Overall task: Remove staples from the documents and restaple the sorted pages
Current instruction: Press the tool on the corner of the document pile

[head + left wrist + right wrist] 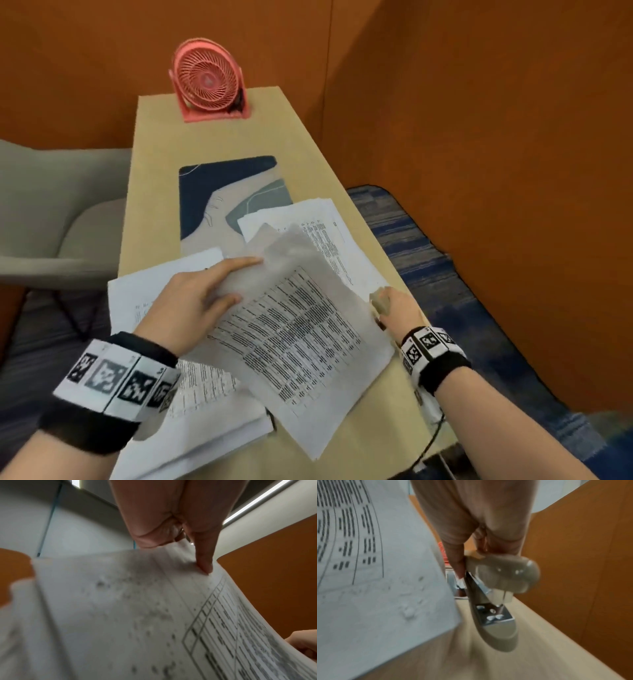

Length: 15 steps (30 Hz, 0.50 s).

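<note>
Midway by the look of it: left hand (191, 301) pinching a lifted printed sheaf (294, 329) above the surface (205, 137), right hand (394, 308) clamped on the stapler (498, 588) beside it, restapling apparently pending.

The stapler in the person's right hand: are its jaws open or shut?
Open. In the right wrist view the stapler, held by the right hand, shows a clear gap between top arm and base.

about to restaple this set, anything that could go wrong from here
Possible risks:
1. The left hand pinches the lifted printed pages at one corner only, so sheets may fan out and get stapled misaligned.
2. Other paper stacks lie right underneath; a stray sheet could get caught.
3. The stapler in the right hand sits near the table edge.
</note>
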Each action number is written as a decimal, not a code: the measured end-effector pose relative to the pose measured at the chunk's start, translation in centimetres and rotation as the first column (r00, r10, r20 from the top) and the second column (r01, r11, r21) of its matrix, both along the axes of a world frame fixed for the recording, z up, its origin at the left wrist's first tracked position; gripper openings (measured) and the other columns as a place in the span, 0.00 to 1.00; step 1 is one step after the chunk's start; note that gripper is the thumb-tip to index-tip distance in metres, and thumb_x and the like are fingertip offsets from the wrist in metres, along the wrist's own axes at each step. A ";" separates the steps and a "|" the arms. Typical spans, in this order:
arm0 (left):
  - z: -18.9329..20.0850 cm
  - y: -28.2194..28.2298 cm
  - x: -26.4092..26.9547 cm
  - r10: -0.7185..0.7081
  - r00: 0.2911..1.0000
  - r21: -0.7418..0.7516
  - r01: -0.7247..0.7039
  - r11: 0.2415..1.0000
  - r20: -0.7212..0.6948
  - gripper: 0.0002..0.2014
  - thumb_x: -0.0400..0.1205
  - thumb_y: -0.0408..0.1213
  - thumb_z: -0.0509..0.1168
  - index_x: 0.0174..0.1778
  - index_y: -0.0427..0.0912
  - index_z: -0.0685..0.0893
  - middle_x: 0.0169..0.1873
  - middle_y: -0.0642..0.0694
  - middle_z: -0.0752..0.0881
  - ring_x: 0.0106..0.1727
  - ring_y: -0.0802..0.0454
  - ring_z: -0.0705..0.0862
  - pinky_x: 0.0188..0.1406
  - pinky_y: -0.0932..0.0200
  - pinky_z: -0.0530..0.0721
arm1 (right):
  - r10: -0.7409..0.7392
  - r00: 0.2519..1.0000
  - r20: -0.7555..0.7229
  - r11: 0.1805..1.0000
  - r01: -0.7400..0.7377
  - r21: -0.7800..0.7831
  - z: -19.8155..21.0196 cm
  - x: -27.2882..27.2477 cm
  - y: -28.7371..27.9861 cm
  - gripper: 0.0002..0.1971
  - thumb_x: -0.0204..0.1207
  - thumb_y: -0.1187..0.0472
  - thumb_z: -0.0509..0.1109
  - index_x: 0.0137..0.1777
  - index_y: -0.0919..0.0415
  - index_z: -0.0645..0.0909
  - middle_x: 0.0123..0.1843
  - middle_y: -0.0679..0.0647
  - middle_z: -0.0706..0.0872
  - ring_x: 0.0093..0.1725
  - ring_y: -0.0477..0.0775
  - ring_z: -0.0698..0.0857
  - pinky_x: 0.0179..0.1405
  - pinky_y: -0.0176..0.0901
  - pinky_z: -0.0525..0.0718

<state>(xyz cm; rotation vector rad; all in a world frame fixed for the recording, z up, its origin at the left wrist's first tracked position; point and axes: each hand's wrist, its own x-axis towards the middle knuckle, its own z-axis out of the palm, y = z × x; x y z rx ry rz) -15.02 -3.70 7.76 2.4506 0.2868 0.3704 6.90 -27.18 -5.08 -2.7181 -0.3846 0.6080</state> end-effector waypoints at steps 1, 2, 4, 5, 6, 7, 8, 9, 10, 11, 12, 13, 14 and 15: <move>-0.3 0.4 -0.1 0.026 1.000 0.007 -0.026 1.000 -0.005 0.30 0.77 0.34 0.70 0.66 0.70 0.69 0.53 0.50 0.88 0.53 0.48 0.85 0.56 0.53 0.80 | 0.036 0.999 0.006 0.998 -0.035 -0.046 -0.4 -0.1 0.8 0.29 0.79 0.69 0.65 0.79 0.62 0.63 0.68 0.62 0.79 0.67 0.60 0.79 0.62 0.42 0.76; -0.5 0.7 0.0 0.063 0.998 0.012 -0.063 0.998 -0.017 0.31 0.76 0.32 0.70 0.66 0.69 0.70 0.53 0.47 0.87 0.53 0.46 0.85 0.54 0.53 0.80 | 0.071 0.997 0.016 0.993 -0.069 -0.092 -0.9 0.0 1.3 0.31 0.80 0.69 0.63 0.82 0.58 0.58 0.69 0.62 0.79 0.66 0.60 0.79 0.62 0.45 0.77; -1.0 0.9 0.2 0.120 0.992 0.036 -0.119 0.992 -0.035 0.31 0.76 0.30 0.70 0.69 0.65 0.72 0.49 0.43 0.88 0.49 0.43 0.85 0.48 0.57 0.78 | 0.116 0.993 0.022 0.982 -0.112 -0.150 -1.7 0.4 2.1 0.32 0.82 0.68 0.59 0.83 0.53 0.53 0.67 0.62 0.79 0.63 0.60 0.80 0.59 0.46 0.78; -1.4 1.0 0.3 0.134 0.990 0.047 -0.132 0.990 -0.041 0.30 0.76 0.29 0.70 0.70 0.61 0.73 0.48 0.42 0.88 0.48 0.42 0.85 0.46 0.57 0.77 | 0.135 0.991 0.014 0.976 -0.130 -0.174 -1.9 0.5 2.3 0.32 0.82 0.68 0.58 0.83 0.52 0.52 0.67 0.62 0.79 0.63 0.60 0.80 0.58 0.46 0.78; -1.7 1.1 0.4 0.139 0.989 0.052 -0.137 0.989 -0.049 0.29 0.76 0.29 0.69 0.69 0.59 0.73 0.47 0.42 0.88 0.47 0.43 0.85 0.46 0.58 0.77 | 0.153 0.988 0.007 0.970 -0.149 -0.194 -2.2 0.8 2.5 0.32 0.82 0.68 0.58 0.83 0.51 0.53 0.66 0.62 0.79 0.62 0.60 0.80 0.58 0.45 0.78; -2.1 1.1 0.5 0.139 0.988 0.054 -0.135 0.989 -0.062 0.27 0.77 0.29 0.69 0.68 0.58 0.74 0.46 0.42 0.88 0.46 0.43 0.85 0.45 0.58 0.76 | 0.167 0.986 -0.005 0.962 -0.164 -0.217 -2.4 1.0 2.6 0.32 0.82 0.69 0.59 0.83 0.51 0.53 0.66 0.62 0.79 0.62 0.60 0.80 0.57 0.44 0.78; -2.4 1.1 0.6 0.138 0.988 0.055 -0.135 0.989 -0.069 0.26 0.77 0.28 0.68 0.67 0.58 0.76 0.45 0.42 0.88 0.46 0.44 0.85 0.44 0.59 0.75 | 0.184 0.983 -0.022 0.955 -0.184 -0.234 -2.7 1.1 2.7 0.33 0.81 0.69 0.60 0.83 0.51 0.54 0.66 0.62 0.79 0.62 0.59 0.80 0.57 0.44 0.78; -2.7 1.2 0.7 0.138 0.988 0.055 -0.134 0.989 -0.069 0.24 0.77 0.28 0.68 0.66 0.55 0.78 0.44 0.43 0.88 0.45 0.45 0.85 0.43 0.60 0.74 | 0.188 0.981 -0.038 0.951 -0.192 -0.241 -2.8 1.2 2.8 0.33 0.81 0.68 0.61 0.83 0.51 0.54 0.66 0.62 0.79 0.63 0.59 0.80 0.57 0.44 0.78; -2.9 1.3 0.8 0.140 0.988 0.054 -0.136 0.989 -0.072 0.22 0.77 0.28 0.68 0.65 0.52 0.80 0.43 0.45 0.88 0.45 0.46 0.85 0.43 0.61 0.72 | 0.181 0.982 -0.050 0.952 -0.188 -0.240 -2.7 1.2 3.1 0.33 0.82 0.67 0.60 0.83 0.51 0.53 0.67 0.62 0.79 0.63 0.60 0.80 0.58 0.45 0.78; -3.0 1.3 1.0 0.147 0.986 0.046 -0.144 0.989 -0.081 0.20 0.77 0.28 0.68 0.63 0.50 0.82 0.42 0.47 0.88 0.45 0.48 0.85 0.42 0.62 0.71 | 0.167 0.985 -0.052 0.957 -0.175 -0.234 -2.4 1.1 3.4 0.32 0.82 0.65 0.59 0.83 0.51 0.52 0.68 0.62 0.77 0.64 0.60 0.78 0.61 0.47 0.78; -3.0 1.3 1.1 0.155 0.984 0.040 -0.152 0.988 -0.093 0.18 0.77 0.28 0.68 0.62 0.48 0.83 0.41 0.49 0.87 0.44 0.49 0.84 0.43 0.63 0.71 | 0.169 0.985 -0.025 0.961 -0.171 -0.220 -2.0 1.0 3.8 0.30 0.84 0.61 0.57 0.83 0.51 0.52 0.70 0.63 0.74 0.67 0.61 0.76 0.64 0.50 0.76; -3.1 1.4 1.2 0.163 0.980 0.026 -0.161 0.987 -0.110 0.17 0.77 0.28 0.68 0.60 0.47 0.84 0.41 0.50 0.86 0.45 0.50 0.83 0.43 0.62 0.71 | 0.189 0.982 0.015 0.967 -0.184 -0.178 -1.4 0.7 4.3 0.28 0.85 0.56 0.56 0.83 0.51 0.52 0.73 0.63 0.71 0.70 0.62 0.72 0.69 0.53 0.72; -3.1 1.5 1.4 0.168 0.978 0.001 -0.169 0.986 -0.123 0.15 0.78 0.28 0.67 0.58 0.47 0.84 0.42 0.51 0.86 0.46 0.51 0.83 0.45 0.61 0.73 | 0.222 0.973 0.061 0.973 -0.217 -0.077 -0.6 0.3 5.0 0.28 0.85 0.51 0.55 0.83 0.51 0.54 0.77 0.61 0.66 0.75 0.61 0.67 0.73 0.55 0.67; -3.1 1.6 1.4 0.173 0.976 -0.028 -0.179 0.984 -0.134 0.14 0.78 0.28 0.67 0.57 0.46 0.85 0.43 0.50 0.87 0.47 0.51 0.84 0.47 0.59 0.76 | 0.256 0.963 0.083 0.961 -0.263 0.082 0.5 -0.3 5.7 0.27 0.84 0.47 0.56 0.82 0.51 0.57 0.80 0.58 0.63 0.78 0.58 0.63 0.77 0.56 0.62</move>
